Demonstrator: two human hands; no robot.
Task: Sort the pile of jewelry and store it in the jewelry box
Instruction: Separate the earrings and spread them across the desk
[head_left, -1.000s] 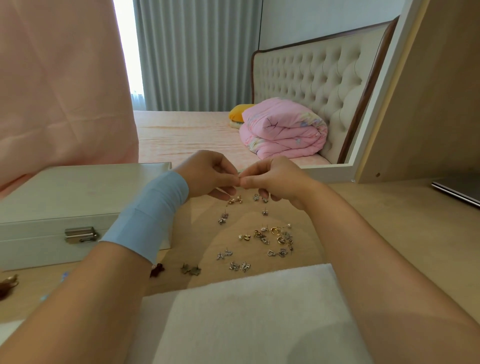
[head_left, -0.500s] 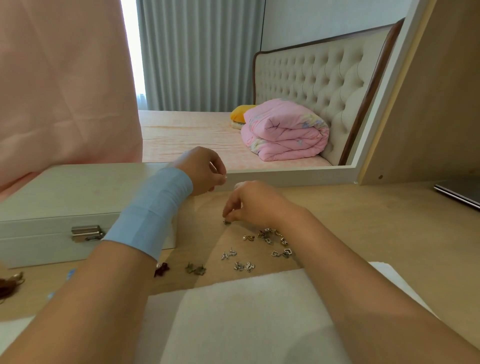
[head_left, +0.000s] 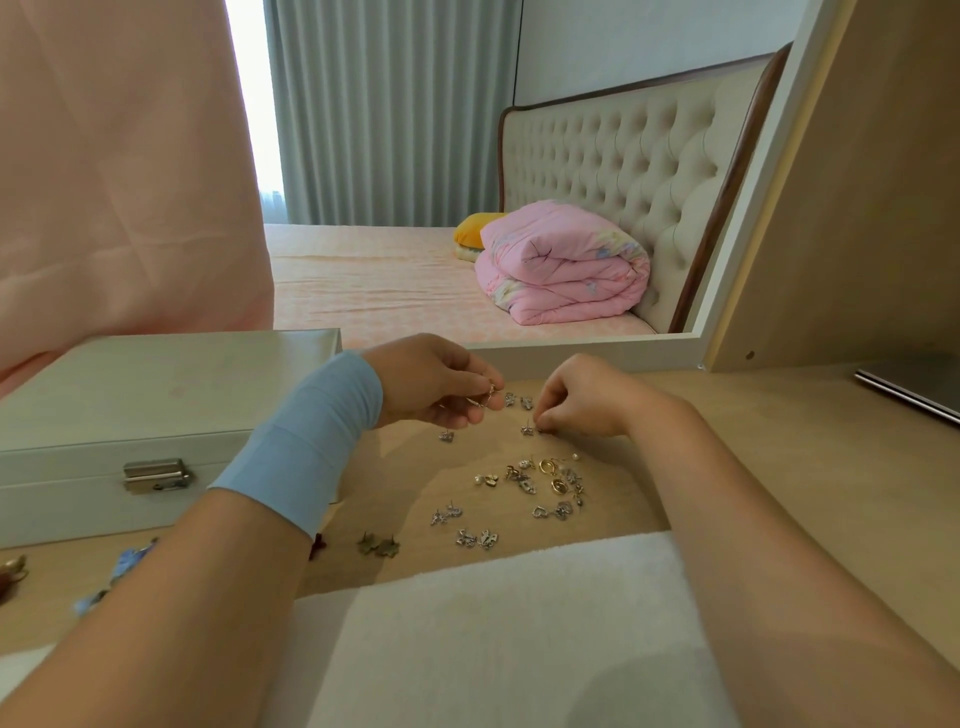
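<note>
A loose pile of small silver and gold earrings (head_left: 545, 480) lies on the wooden desk, with separate pairs set out around it. My left hand (head_left: 431, 382), a blue band on its wrist, pinches a gold hoop earring (head_left: 480, 399) just above the desk. My right hand (head_left: 587, 397) is lowered to the desk with its fingertips closed on a small silver stud (head_left: 540, 428). The white jewelry box (head_left: 156, 410) stands closed at the left, its metal clasp (head_left: 156, 475) facing me.
A white cloth (head_left: 493, 623) covers the near desk edge. More pieces lie at the far left: a brown one (head_left: 10, 569) and blue ones (head_left: 130, 561). A mirror frame (head_left: 597, 345) runs behind the hands, and a closed laptop (head_left: 909, 395) sits at the right.
My hands, first joined above the pile, have parted. My right hand dropped to the desk onto a stud, and my left hand has come back toward the middle holding the hoop.
</note>
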